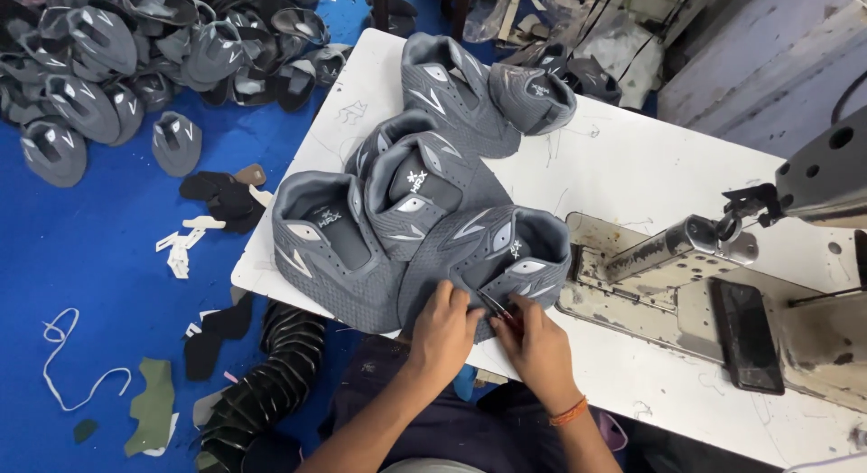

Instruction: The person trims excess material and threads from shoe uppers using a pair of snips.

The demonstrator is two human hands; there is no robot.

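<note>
**Trimming at the edge of a grey shoe upper**

While the left hand presses flat on the near edge of the grey shoe upper, the right hand works a small pair of snips against the same edge, their tips pointing toward the left fingertips. That upper lies at the front of the white table, just left of the sewing machine, and overlaps a cluster of other grey uppers spread behind it.

To do this well, I judge the holding hand should keep the material taut and flat right beside the blades, with fingertips clear of the cutting line (they sit very near it here), and the cuts should be short nips close to the stitching without biting into the fabric itself.

The left hand grips nothing; its fingers are bent and spread a little, pinning the upper down. The right hand is closed narrowly round the snips, thumb and fingers curled tight about the handles. Whether the blades themselves are parted I cannot tell, as they are small and partly hidden.

On the blue floor to the left lie a heap of more uppers and loose scraps.
</note>
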